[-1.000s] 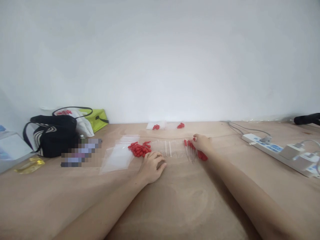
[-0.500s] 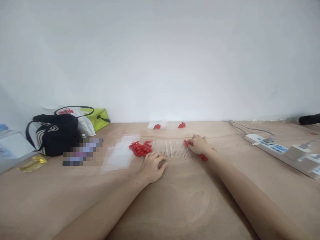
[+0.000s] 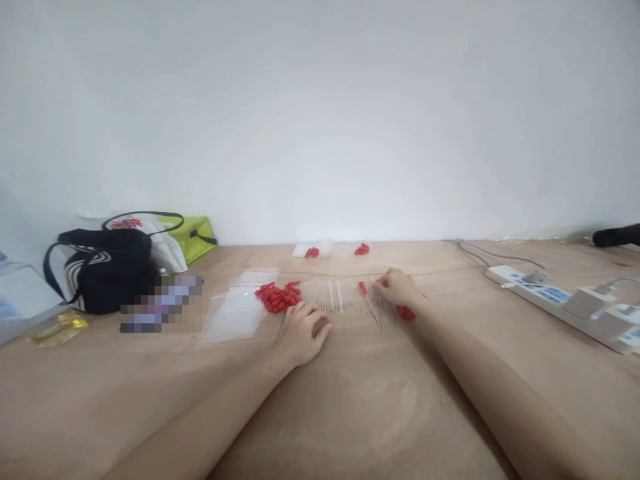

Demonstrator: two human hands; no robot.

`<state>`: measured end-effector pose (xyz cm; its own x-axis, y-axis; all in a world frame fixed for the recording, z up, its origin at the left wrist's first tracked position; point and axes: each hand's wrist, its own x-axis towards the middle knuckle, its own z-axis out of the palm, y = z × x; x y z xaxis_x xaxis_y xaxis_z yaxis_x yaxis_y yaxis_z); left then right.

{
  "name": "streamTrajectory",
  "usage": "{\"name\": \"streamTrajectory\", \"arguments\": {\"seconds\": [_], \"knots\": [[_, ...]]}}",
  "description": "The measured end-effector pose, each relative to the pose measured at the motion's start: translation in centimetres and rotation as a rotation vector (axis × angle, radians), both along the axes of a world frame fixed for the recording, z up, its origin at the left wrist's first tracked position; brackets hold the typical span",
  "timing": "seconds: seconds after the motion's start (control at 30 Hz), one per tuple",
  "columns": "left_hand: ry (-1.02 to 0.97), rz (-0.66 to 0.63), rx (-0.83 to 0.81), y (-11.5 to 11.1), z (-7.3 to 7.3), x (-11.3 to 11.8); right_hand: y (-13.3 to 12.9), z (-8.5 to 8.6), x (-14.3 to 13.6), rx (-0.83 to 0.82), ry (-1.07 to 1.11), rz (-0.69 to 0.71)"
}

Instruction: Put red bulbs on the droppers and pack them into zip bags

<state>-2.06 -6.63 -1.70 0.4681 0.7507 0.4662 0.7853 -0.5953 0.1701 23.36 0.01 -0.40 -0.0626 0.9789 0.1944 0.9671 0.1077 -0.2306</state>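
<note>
My left hand [image 3: 303,333] rests on the table with its fingers apart, holding nothing. Its fingertips lie beside a pile of red bulb-shaped pieces [image 3: 276,298]. A row of thin clear tubes [image 3: 335,295] stretches between my two hands. At the right end of that row is my right hand [image 3: 396,287], fingers bent and drawn together over several thin rods [image 3: 387,310]; what is between the fingertips is hidden. Just left of those fingertips lies a single red piece [image 3: 363,287] by a thin rod. More red pieces [image 3: 405,312] show under the right wrist.
Clear plastic bags [image 3: 235,313] lie left of the pile. Two small red groups [image 3: 312,253] sit near the wall. A black bag [image 3: 107,267], a green bag [image 3: 197,240] and a yellow wrapper [image 3: 59,329] are at left; a power strip [image 3: 545,297] with plugs is at right.
The single red piece, at my right fingertips before, now lies a little apart from them on the left. My left hand stays in place. The view has shifted slightly.
</note>
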Motion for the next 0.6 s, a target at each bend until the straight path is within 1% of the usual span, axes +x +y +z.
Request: {"name": "streamTrajectory", "arguments": {"seconds": [0.1, 0.17, 0.23, 0.3, 0.37, 0.47, 0.53, 0.6], "knots": [[-0.011, -0.013, 0.015, -0.1, -0.1, 0.0, 0.1, 0.2, 0.6, 0.104, 0.105, -0.109], [-0.019, -0.015, 0.021, -0.1, 0.0, 0.3, -0.3, 0.3, 1.2, 0.161, 0.171, -0.155], [-0.020, -0.019, 0.034, 0.0, 0.0, 1.1, -1.1, -0.1, 1.9, 0.200, 0.216, -0.178], [-0.007, -0.042, 0.057, 0.2, 0.1, 2.3, -2.2, -0.8, 2.7, 0.234, 0.236, -0.185], [0.013, -0.084, 0.078, 0.6, 0.1, 3.9, -3.5, -1.8, 3.5, 0.280, 0.237, -0.166], [0.008, -0.107, 0.102, 1.6, 0.0, 6.5, -5.3, -3.0, 4.5, 0.349, 0.234, -0.085], [0.001, -0.106, 0.101, 2.4, -0.3, 7.9, -6.2, -3.3, 4.9, 0.362, 0.222, -0.039], [0.006, -0.110, 0.084, 3.0, -0.5, 9.1, -6.8, -3.3, 5.0, 0.349, 0.203, -0.002]]}}
